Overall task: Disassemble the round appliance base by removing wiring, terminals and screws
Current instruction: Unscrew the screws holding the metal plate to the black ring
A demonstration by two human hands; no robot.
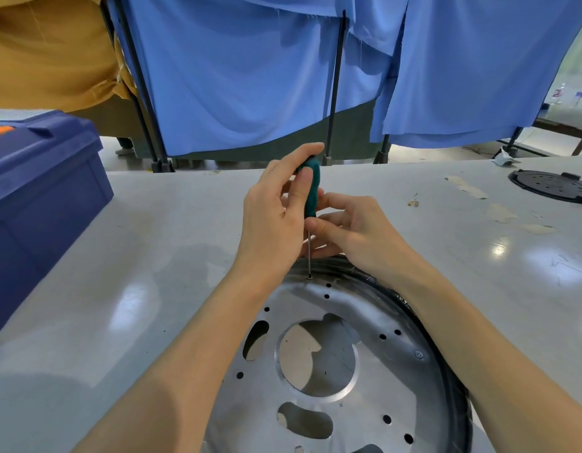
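Note:
The round appliance base point(374, 364), a silver metal disc with a big centre hole, several small holes and a black outer rim, lies on the grey table in front of me. A screwdriver with a green handle point(311, 188) stands upright, its thin shaft tip sitting on a screw point(310, 277) at the disc's far edge. My left hand point(276, 210) grips the handle, thumb along it. My right hand point(351, 233) pinches the lower handle and shaft. Another screw point(419, 355) shows on the disc's right side.
A dark blue toolbox point(38, 197) stands at the table's left. A black round perforated part point(554, 186) lies at the far right, with a small loose terminal point(413, 201) and tape scraps nearby. Blue curtains point(250, 76) on black stands hang behind the table.

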